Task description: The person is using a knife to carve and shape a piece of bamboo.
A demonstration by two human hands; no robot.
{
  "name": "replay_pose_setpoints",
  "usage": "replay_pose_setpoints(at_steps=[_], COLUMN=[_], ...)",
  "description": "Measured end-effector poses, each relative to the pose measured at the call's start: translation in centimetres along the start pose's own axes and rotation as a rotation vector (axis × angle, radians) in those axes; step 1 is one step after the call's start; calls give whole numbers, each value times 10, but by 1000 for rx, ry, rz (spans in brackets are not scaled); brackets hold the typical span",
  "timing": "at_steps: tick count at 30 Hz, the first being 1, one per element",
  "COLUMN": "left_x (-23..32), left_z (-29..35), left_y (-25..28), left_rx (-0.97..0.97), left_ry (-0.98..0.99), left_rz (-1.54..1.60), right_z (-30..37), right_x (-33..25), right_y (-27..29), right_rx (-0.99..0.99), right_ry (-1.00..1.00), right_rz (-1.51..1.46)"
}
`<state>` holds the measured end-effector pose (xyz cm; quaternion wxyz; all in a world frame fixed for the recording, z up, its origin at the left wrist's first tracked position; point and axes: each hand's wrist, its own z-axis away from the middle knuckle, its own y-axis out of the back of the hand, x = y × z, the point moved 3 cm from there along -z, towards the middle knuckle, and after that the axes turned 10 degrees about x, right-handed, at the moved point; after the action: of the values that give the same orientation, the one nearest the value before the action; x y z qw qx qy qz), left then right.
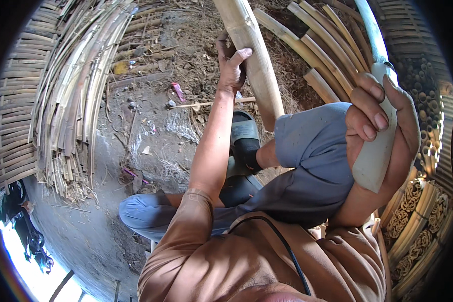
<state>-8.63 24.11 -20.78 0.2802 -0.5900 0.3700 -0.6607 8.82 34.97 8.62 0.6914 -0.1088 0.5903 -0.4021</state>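
Note:
A thick, pale bamboo pole [261,75] slants from the top edge down to my raised knee. My left hand [231,65] is closed around its left side, thumb on top and the other fingers partly hidden behind. On the right, my right hand [385,116] is closed around the pale, smooth handle of a long knife [371,30]. Its narrow, light blade rises away from my hand and leaves the picture at the top, so the tip is out of sight. The blade is apart from the pole.
Split bamboo strips [80,75] lie heaped at the left, beside a woven bamboo wall [15,110]. Cut bamboo lengths [322,55] lie beyond my right knee. Tied bundles [412,226] stand at lower right. Shavings and plastic scraps litter the ground around my sandals [244,128].

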Motion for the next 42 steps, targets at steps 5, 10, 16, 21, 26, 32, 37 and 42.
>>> replay_pose_setpoints(at_steps=[5,10,16,21,26,32,37,42], left_x=[53,78,88,93,92,96,92,88], left_z=[-6,-2,1,13,7,8,7,10], left_y=[-13,-6,-5,-22,-24,-25,-14,-15], left_rx=[40,-59,-183,-7,193,352,377,373], left_ry=[-179,-236,-234,-251,-519,-724,-709,-677], left_rz=[-65,-75,-97,-115,-444,-918,-944,-1039], right_z=[3,5,2,2,2,-1,-2,1], right_x=[3,5,4,5,5,3,4,3], right_y=[-3,-7,5,5,6,5,5,6], right_rx=[73,84,14,48,75,79,71,78], right_ry=[22,45,29,42,74,79,74,77], right_rz=[34,51,56,79,89,112,112,120])
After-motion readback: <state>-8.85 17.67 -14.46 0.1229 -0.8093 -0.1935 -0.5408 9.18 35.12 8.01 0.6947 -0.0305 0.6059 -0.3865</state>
